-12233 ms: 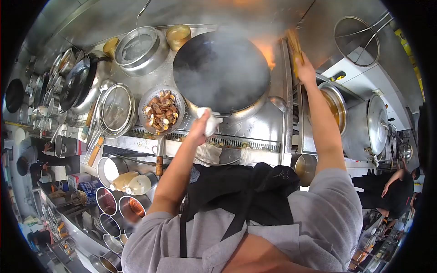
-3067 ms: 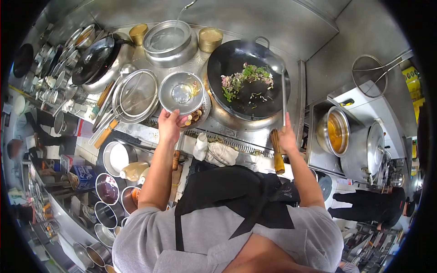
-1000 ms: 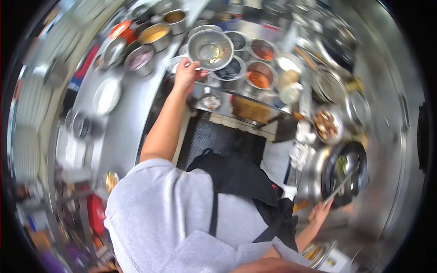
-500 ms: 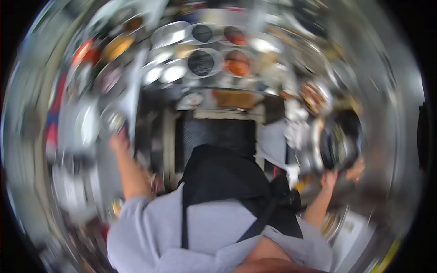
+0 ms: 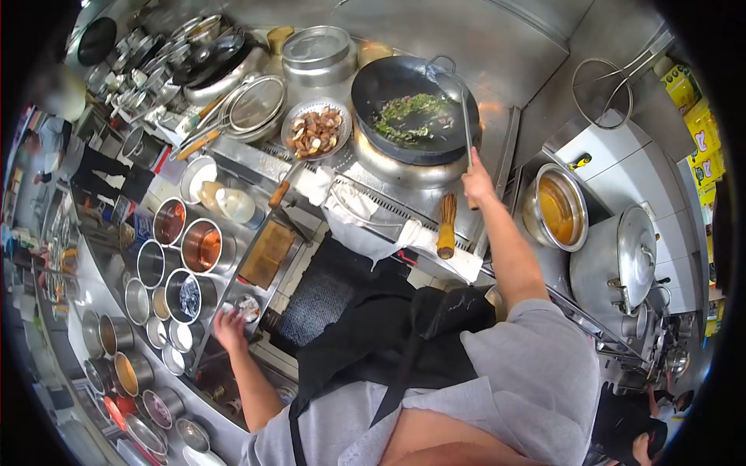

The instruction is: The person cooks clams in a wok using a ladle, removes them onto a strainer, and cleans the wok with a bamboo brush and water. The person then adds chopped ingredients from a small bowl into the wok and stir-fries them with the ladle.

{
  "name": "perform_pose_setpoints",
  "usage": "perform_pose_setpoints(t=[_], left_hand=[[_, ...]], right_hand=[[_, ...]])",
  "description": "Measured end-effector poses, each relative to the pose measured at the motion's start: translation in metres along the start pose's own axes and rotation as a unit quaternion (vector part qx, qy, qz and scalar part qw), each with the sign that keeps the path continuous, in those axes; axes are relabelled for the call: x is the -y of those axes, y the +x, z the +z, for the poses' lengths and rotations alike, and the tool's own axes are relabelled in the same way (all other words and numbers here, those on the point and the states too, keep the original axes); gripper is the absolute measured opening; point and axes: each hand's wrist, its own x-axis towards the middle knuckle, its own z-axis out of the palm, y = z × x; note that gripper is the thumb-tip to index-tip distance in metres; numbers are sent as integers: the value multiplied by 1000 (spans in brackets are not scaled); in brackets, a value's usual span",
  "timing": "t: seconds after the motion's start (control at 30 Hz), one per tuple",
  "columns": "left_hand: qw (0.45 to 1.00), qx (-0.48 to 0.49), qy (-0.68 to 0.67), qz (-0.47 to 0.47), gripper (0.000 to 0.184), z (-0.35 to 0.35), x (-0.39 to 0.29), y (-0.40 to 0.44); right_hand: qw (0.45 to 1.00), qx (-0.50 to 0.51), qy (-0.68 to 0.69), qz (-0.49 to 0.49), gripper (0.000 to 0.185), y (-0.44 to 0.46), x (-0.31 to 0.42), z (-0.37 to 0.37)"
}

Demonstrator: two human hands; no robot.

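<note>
My right hand [image 5: 477,183] is wrapped round the long handle of a ladle [image 5: 465,116]. The ladle's head rests inside a black wok [image 5: 371,85] at its right side. Chopped green leaves with small pinkish bits [image 5: 412,116] lie in the wok, which sits on a round metal burner ring [image 5: 388,167]. My left hand [image 5: 229,328] is at the lower left, fingers apart and holding nothing, beside metal pots of seasonings. Nearest to it are a small bowl with whitish contents [image 5: 249,308] and a pot with dark contents [image 5: 190,297].
A perforated strainer of brown chunks [image 5: 315,130] stands left of the wok. A bamboo brush [image 5: 447,225] and white cloths [image 5: 353,203] lie along the stove's front. To the right are a bowl of orange-brown liquid [image 5: 561,210] and a large lidded pot [image 5: 614,260]. Other people stand in the background.
My view has turned right toward the stove, and the blur has cleared. My left hand has come away from a small container; my right hand, earlier near the wok's edge, now grips the ladle.
</note>
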Motion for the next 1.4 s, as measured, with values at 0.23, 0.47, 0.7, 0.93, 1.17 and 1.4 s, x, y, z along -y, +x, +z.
perform_pose_setpoints(t=[0.23,0.47,0.7,0.93,1.17,1.4], left_hand=[[900,224,326,-182,42,188,67,27],[877,260,342,-215,48,277,113,36],[865,246,396,-188,73,329,139,101],[794,366,425,-234,94,378,164,114],[581,526,582,-218,67,331,128,113],[477,451,729,-194,74,203,94,170]], right_hand=[[971,183,147,-31,84,15,10,-1],[950,249,188,-9,81,-48,60,-28],[828,286,459,150,82,-48,74,1],[885,198,401,127,78,-60,105,17],[987,123,82,65,84,-111,143,29],[986,158,9,45,87,-165,100,20]])
